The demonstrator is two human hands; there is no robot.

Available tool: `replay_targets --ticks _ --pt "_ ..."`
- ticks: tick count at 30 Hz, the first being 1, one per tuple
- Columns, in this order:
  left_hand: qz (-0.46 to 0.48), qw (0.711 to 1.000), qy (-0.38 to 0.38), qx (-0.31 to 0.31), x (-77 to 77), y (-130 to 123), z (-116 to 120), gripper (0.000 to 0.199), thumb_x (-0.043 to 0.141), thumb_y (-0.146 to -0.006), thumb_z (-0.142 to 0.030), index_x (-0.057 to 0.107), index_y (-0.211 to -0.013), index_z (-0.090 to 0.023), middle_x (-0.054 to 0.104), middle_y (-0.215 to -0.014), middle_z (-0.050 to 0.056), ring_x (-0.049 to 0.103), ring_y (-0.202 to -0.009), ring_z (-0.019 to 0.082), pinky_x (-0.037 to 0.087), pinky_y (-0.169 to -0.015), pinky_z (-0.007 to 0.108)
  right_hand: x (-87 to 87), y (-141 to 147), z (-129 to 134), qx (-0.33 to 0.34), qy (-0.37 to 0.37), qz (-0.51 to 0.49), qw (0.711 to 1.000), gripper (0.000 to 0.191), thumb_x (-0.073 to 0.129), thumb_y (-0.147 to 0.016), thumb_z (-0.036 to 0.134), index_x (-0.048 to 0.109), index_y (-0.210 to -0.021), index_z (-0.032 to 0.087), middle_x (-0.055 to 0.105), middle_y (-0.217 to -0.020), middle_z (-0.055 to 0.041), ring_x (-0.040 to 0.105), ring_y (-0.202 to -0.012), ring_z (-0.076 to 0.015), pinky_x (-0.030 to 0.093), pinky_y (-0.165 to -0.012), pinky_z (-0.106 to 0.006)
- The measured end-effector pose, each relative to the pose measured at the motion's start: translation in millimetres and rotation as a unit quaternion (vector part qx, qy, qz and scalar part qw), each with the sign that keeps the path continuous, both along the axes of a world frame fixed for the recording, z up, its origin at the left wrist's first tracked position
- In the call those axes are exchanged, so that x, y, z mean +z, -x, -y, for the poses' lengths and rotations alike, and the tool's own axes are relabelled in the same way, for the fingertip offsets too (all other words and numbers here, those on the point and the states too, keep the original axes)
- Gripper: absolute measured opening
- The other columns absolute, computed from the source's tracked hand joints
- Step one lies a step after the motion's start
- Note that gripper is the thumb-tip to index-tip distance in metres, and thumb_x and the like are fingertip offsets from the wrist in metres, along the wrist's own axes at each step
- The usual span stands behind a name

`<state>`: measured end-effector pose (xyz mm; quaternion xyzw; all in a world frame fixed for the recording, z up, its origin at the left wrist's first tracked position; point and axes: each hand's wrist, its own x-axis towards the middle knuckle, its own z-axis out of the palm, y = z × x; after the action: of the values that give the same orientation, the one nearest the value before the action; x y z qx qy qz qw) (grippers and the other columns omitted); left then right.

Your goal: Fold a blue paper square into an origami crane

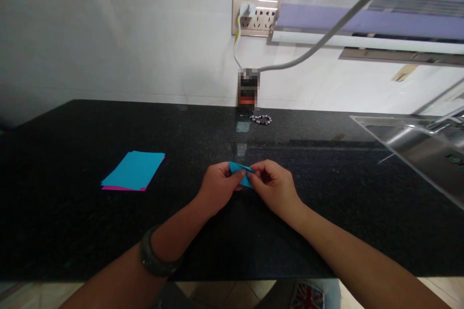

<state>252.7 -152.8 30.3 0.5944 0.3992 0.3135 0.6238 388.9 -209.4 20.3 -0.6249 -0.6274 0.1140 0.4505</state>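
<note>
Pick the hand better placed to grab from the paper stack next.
Likely the left hand: it's nearer the paper stack, though it and the right hand both hold a blue paper.

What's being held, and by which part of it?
A folded blue paper, in both hands: the left hand pinches its left part, the right hand its right edge.

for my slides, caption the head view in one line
Left hand and right hand pinch a folded blue paper over a dark counter, a paper stack at left.
</note>
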Motion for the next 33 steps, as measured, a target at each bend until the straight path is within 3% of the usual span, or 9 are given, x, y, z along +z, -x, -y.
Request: replay_targets --ticks 5,10,17,26,29,33 --pt "0.044 0.997 0.055 -0.015 2.8 0.8 0.2 0.018 0.056 -0.073 -0.03 0.061 -0.075 -0.012 0.062 -0.066 0.001 0.058 -0.062 0.012 0.051 -0.056 0.025 4.6 -6.6 1.3 0.036 -0.077 0.124 0.989 0.017 0.047 -0.08 0.02 0.061 -0.089 0.02 0.058 -0.075 -0.0042 0.053 -0.068 -0.0139 0.043 -0.062 -0.026" --pt "0.131 0.977 0.163 -0.034 4.7 3.5 -3.9 0.015 0.054 -0.074 -0.026 0.058 -0.075 -0.011 0.062 -0.067 0.004 0.059 -0.058 0.012 0.051 -0.05 0.025 6.8 -18.2 1.9 0.092 -0.114 0.211 0.966 0.021 0.047 -0.08 0.019 0.063 -0.094 0.019 0.059 -0.083 -0.007 0.053 -0.072 -0.0151 0.042 -0.063 -0.028" --pt "0.178 0.961 0.208 -0.039 5.3 4.6 -6.6 0.014 0.049 -0.075 -0.023 0.056 -0.073 -0.01 0.062 -0.063 0.004 0.06 -0.056 0.015 0.052 -0.048 0.027 7.5 -21.7 0.0 0.137 -0.129 0.243 0.952 0.02 0.049 -0.08 0.02 0.062 -0.094 0.016 0.058 -0.079 -0.0071 0.053 -0.07 -0.015 0.043 -0.06 -0.028" --pt "0.093 0.987 0.116 -0.066 1.4 5.4 -4.9 0.026 0.057 -0.073 -0.038 0.059 -0.076 -0.012 0.062 -0.068 0.002 0.058 -0.061 0.011 0.049 -0.054 0.023 11.9 -18.0 2.1 0.151 -0.102 0.219 0.959 0.02 0.047 -0.081 0.021 0.062 -0.093 0.016 0.058 -0.08 -0.0072 0.053 -0.071 -0.0153 0.043 -0.063 -0.029" --pt "0.067 0.991 0.096 -0.059 0.9 5.3 -5.2 0.029 0.055 -0.073 -0.041 0.06 -0.077 -0.013 0.061 -0.068 0.002 0.058 -0.063 0.012 0.049 -0.057 0.025 11.3 -15.2 2.3 0.144 -0.085 0.151 0.974 0.017 0.048 -0.081 0.021 0.061 -0.092 0.017 0.057 -0.079 -0.0055 0.053 -0.071 -0.0139 0.043 -0.064 -0.028" --pt "0.051 0.998 0.034 -0.029 2.3 5.0 -5.8 0.027 0.056 -0.073 -0.039 0.062 -0.078 -0.013 0.06 -0.07 0.002 0.056 -0.066 0.011 0.046 -0.06 0.023 9.6 -10.1 2.2 0.078 -0.024 -0.006 0.997 0.021 0.052 -0.079 0.028 0.051 -0.098 0.018 0.054 -0.074 -0.0017 0.051 -0.063 -0.0112 0.042 -0.055 -0.024"
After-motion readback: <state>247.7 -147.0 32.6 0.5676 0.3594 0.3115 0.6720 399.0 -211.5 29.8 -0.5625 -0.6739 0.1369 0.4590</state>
